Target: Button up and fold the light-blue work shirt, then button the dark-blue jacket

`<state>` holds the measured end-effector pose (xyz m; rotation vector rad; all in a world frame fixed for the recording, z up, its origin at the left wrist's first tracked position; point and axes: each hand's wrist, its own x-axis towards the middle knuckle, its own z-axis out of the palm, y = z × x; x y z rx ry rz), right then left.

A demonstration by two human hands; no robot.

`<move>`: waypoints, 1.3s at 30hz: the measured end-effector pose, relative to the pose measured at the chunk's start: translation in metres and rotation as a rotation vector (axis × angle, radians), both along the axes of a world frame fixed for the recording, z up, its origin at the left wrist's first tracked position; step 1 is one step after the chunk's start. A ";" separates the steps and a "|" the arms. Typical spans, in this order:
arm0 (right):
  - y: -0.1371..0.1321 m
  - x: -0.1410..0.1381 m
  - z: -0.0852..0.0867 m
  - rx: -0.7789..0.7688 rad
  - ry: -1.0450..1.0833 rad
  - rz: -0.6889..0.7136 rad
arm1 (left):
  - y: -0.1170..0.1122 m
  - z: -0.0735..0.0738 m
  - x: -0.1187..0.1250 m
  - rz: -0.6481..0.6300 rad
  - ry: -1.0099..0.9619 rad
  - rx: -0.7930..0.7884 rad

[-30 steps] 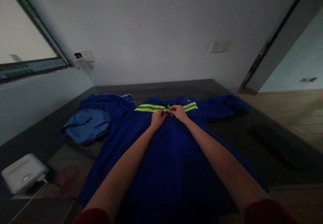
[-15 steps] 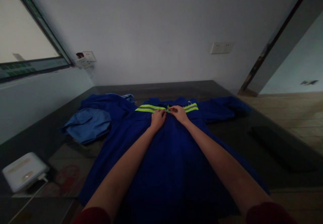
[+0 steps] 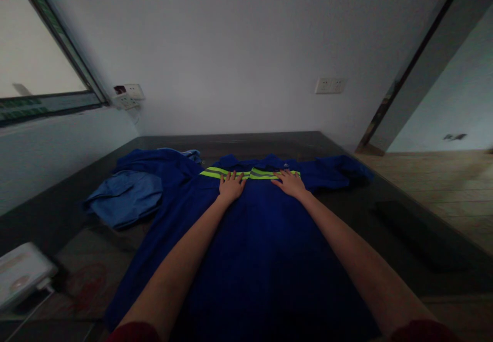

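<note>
A dark blue work jacket (image 3: 254, 229) with a yellow-green and grey reflective stripe lies spread on a dark table (image 3: 215, 140), its collar toward the wall. My left hand (image 3: 231, 186) rests flat on the left chest, fingers spread over the stripe. On the right chest, my right hand (image 3: 289, 182) also lies flat with its fingers apart, touching the stripe. Between the hands the two front edges meet at the middle. One sleeve (image 3: 335, 171) stretches out to the right; the left one lies bunched near lighter blue cloth.
Lighter blue folded cloth (image 3: 125, 198) sits at the table's left. A white box with a cable (image 3: 25, 275) stands at the near left. A flat black object (image 3: 419, 234) lies on the right. Behind the table rises a wall with a socket plate (image 3: 330, 86).
Both hands have let go of the jacket's front edges at the middle and moved apart, now flat on the chest. The stripe halves lie flatter. The view has tilted slightly.
</note>
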<state>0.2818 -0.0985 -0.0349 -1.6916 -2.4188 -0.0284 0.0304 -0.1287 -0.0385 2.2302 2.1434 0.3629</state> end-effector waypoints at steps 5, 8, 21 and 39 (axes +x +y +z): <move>0.009 -0.002 0.000 -0.014 -0.040 -0.018 | 0.007 -0.001 -0.004 0.036 0.043 -0.035; 0.012 -0.002 -0.001 0.019 -0.018 -0.009 | 0.012 -0.004 -0.005 0.037 0.042 -0.005; 0.040 -0.005 0.003 0.092 0.034 0.101 | 0.040 -0.006 -0.016 -0.019 -0.052 0.073; -0.082 0.020 -0.002 0.024 0.117 0.222 | -0.104 0.010 -0.077 -0.115 0.040 0.019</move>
